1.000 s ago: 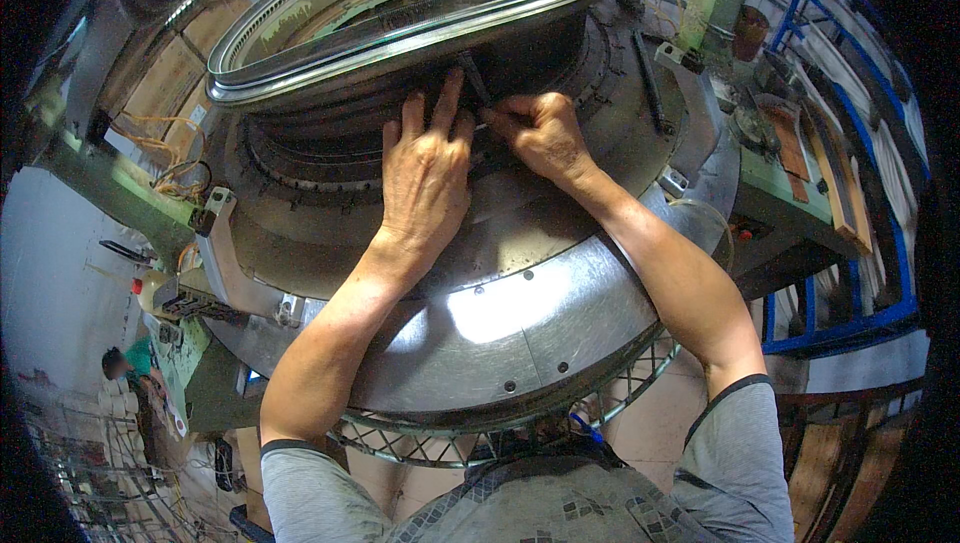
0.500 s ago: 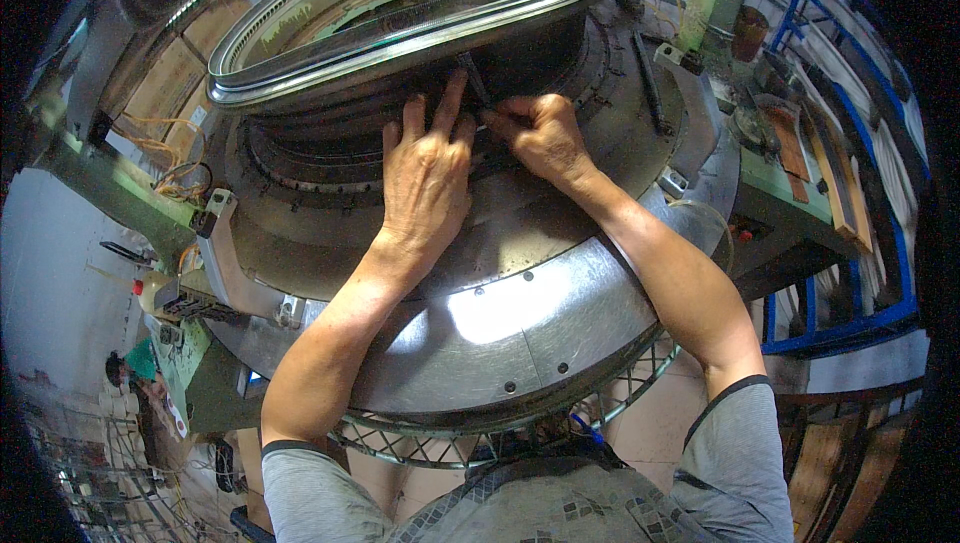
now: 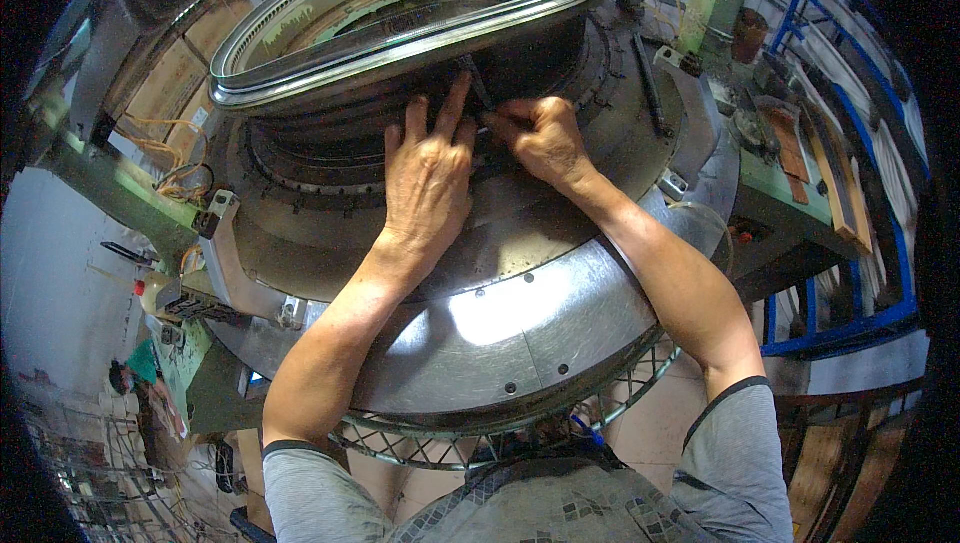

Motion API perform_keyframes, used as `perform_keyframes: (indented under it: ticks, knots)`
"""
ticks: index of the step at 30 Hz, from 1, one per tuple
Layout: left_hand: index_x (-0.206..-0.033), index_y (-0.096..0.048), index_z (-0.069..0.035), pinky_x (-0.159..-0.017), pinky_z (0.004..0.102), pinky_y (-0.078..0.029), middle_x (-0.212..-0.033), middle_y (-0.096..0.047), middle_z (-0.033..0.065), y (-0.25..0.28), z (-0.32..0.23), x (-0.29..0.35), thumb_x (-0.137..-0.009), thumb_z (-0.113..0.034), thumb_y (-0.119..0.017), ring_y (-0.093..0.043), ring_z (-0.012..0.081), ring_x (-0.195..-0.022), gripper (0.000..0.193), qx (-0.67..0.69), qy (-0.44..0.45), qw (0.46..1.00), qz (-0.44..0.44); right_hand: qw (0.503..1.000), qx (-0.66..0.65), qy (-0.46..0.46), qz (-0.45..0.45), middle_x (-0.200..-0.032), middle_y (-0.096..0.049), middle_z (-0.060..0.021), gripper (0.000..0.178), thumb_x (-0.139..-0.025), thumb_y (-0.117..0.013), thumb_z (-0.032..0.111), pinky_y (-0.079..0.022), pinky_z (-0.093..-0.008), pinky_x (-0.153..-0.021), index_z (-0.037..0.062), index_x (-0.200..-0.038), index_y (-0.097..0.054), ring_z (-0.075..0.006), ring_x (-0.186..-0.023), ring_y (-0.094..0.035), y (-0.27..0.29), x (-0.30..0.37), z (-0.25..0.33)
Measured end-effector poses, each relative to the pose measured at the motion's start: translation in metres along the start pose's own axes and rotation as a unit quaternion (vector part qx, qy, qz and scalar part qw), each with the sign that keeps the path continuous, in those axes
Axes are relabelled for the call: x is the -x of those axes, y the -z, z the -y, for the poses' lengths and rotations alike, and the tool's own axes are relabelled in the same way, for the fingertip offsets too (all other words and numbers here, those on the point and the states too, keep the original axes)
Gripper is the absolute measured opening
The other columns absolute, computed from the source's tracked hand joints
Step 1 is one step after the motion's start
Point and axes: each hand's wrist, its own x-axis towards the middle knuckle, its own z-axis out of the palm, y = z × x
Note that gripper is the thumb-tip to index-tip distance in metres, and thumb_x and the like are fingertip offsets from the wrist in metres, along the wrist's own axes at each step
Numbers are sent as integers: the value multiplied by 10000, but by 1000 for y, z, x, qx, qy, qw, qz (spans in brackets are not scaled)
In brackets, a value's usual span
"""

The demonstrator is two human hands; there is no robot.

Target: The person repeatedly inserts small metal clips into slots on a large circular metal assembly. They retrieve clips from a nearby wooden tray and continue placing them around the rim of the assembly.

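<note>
My left hand [image 3: 427, 181] lies over the dark inner wall of a large round metal machine [image 3: 500, 328]. Its fingers are stretched out and apart, and the longest one points up at a thin grey strip [image 3: 477, 88] on that wall. Beside it, my right hand [image 3: 547, 146] is closed in a pinch at the strip's lower end. The fingertips hide exactly how the strip is gripped. Above both hands rises a shiny ridged metal ring [image 3: 400, 55] with a toothed inner edge, standing over the machine's dark cylinder.
A dark rod [image 3: 648, 83] lies on the machine's right side. Bracketed posts [image 3: 232, 263] stand around its rim. At the right are a green bench [image 3: 790, 208] with tools and a blue rack [image 3: 850, 328] of white material. Orange cables [image 3: 175, 178] hang at the left.
</note>
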Motion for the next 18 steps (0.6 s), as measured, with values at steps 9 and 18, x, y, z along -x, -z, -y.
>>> perform_keyframes:
  ticks: [9,18]
  knots:
    - [-1164,-678,8,-919,528,-502,-1594,-373,87,2,-2,0,-685,-4,-677,-468,402,-1265,479,-3,5,1000,6,1000,-3,1,-8,-652,-703,-110,193,-885,-752,195,-471,-301,-555,2,-883,-772,-57,-611,-550,-1,0,-1]
    - [-1168,-685,-12,-931,534,-501,-1605,-355,76,3,-2,0,-690,-11,-685,-457,401,-1274,478,-5,1,1000,9,999,25,-20,-6,-646,-700,-127,225,-878,-759,220,-472,-308,-553,-4,-886,-771,-66,-599,-547,1,-1,1]
